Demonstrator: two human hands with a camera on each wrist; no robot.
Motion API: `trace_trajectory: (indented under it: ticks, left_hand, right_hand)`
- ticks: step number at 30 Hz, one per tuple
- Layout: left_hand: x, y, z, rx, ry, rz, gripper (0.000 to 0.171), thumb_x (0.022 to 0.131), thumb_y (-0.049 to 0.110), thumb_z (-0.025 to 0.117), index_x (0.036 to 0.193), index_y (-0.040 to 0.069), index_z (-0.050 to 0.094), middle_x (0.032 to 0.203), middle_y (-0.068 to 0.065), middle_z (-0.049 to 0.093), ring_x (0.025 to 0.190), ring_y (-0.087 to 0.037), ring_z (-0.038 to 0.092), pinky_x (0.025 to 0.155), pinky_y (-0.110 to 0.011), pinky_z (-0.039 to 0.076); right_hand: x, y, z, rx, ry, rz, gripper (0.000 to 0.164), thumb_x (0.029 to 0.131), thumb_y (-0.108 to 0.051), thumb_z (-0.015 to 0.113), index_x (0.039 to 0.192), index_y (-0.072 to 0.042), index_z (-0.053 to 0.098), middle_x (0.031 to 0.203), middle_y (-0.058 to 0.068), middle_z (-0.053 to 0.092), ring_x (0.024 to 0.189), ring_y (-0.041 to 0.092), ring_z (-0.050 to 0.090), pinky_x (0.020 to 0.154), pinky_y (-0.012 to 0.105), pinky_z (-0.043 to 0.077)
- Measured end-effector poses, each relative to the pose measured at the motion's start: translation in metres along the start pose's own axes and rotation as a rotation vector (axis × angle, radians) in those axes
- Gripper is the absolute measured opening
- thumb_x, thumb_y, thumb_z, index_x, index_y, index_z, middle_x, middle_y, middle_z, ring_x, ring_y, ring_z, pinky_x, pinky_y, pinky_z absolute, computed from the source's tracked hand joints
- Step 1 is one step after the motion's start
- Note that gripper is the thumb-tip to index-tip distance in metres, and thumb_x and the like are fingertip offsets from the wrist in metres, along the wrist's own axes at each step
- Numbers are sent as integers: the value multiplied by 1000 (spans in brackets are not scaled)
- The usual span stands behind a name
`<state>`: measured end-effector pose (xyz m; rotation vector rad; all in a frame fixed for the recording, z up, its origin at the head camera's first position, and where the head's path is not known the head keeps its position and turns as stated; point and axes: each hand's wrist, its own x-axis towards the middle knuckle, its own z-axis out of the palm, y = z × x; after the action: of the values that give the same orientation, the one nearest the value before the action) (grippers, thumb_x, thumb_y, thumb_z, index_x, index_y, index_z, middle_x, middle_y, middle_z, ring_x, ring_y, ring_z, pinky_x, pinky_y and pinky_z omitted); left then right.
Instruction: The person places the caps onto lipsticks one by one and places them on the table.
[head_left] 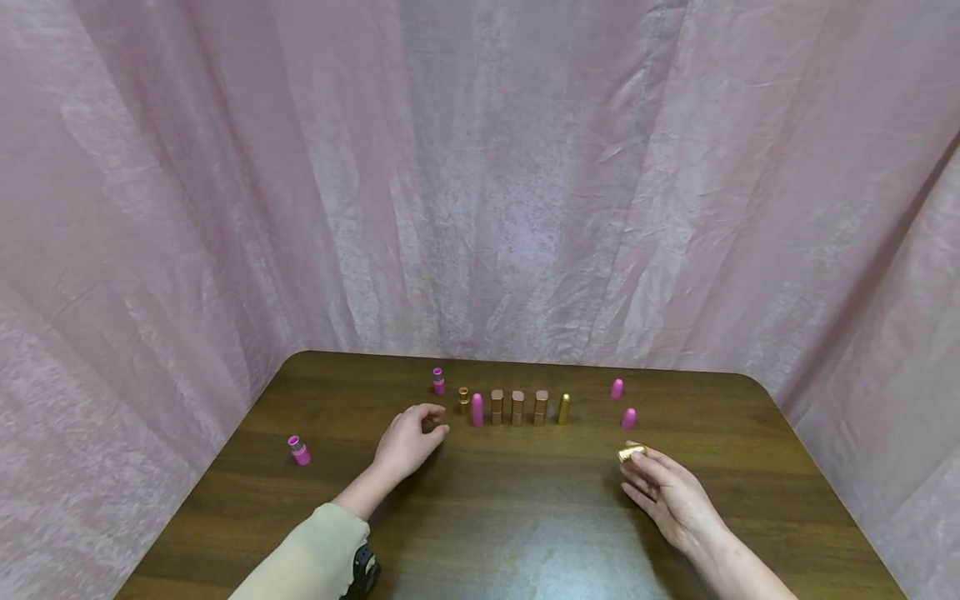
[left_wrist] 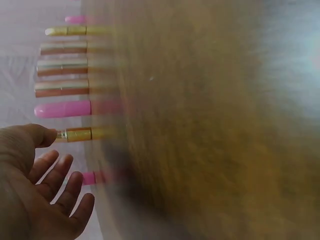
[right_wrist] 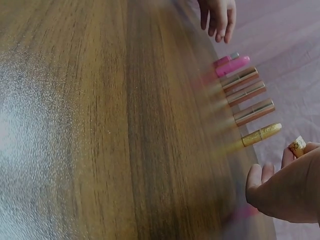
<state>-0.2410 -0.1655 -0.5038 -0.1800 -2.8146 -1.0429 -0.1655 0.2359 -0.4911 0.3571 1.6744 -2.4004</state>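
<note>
In the head view my right hand [head_left: 671,498] pinches a small gold lipstick cap [head_left: 631,452] between thumb and fingers, above the right part of the table. My left hand [head_left: 410,442] hovers at left centre, fingers loosely bent and holding nothing. Just beyond its fingertips stands an uncapped gold lipstick base [head_left: 463,402]. To the right of that base, in a row, stand a pink lipstick [head_left: 477,410], three rose-gold lipsticks [head_left: 517,408] and a capped gold lipstick [head_left: 563,409]. The right wrist view shows the gold cap [right_wrist: 297,146] at my right fingertips.
An uncapped pink lipstick base [head_left: 438,382] stands behind the left hand, another pink base [head_left: 299,451] farther left. Two pink caps [head_left: 617,389] stand beyond the right hand. A pink curtain [head_left: 480,183] hangs behind the wooden table [head_left: 517,517].
</note>
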Motion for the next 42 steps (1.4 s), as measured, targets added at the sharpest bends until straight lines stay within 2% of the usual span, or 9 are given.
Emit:
trace_trajectory:
  ticks: [3,8,15,21,30,42]
  left_hand:
    - [13,0,6,-12,0,-51,33,93,24,75,124,12,71,115,-2,70,109,-27,63,90,-49,51]
    - [31,2,17,20,10,-107,34,92,28,76,123,15,71,115,0,70,111,-29,60,91,-50,49]
    - [45,6,30,82,44,-118,34,88,30,78,117,15,72,119,-2,71,114,-37,59,94,-55,45]
    - [48,6,38,106,85,-115,34,86,30,80,115,15,73,115,-1,73,113,-36,60,93,-54,44]
    - [50,9,48,119,111,-132,35,85,31,81,114,14,73,109,-1,72,112,-37,58,91,-54,39]
    - [50,6,51,134,100,-153,32,90,33,77,116,14,71,118,-5,71,115,-38,55,97,-56,35]
  right_hand:
    - [0,1,-1,7,1,-7,13,105,-13,56,116,-15,62,104,-7,68,106,12,63,99,35,51]
    - [1,2,0,11,2,-16,11,105,-13,56,111,-17,64,102,-6,69,103,12,64,98,36,51]
    - [1,3,1,16,-2,-13,12,104,-12,58,111,-16,68,102,-6,69,104,13,64,97,36,51]
    - [-1,3,0,9,5,-28,12,104,-12,58,111,-16,68,102,-5,69,103,14,65,98,36,51]
    - [0,4,0,15,13,-20,12,104,-11,57,112,-15,67,102,-4,70,102,13,65,97,36,51]
    - [-2,4,-1,19,13,-15,12,105,-12,57,112,-15,67,101,-4,70,102,13,64,98,37,51]
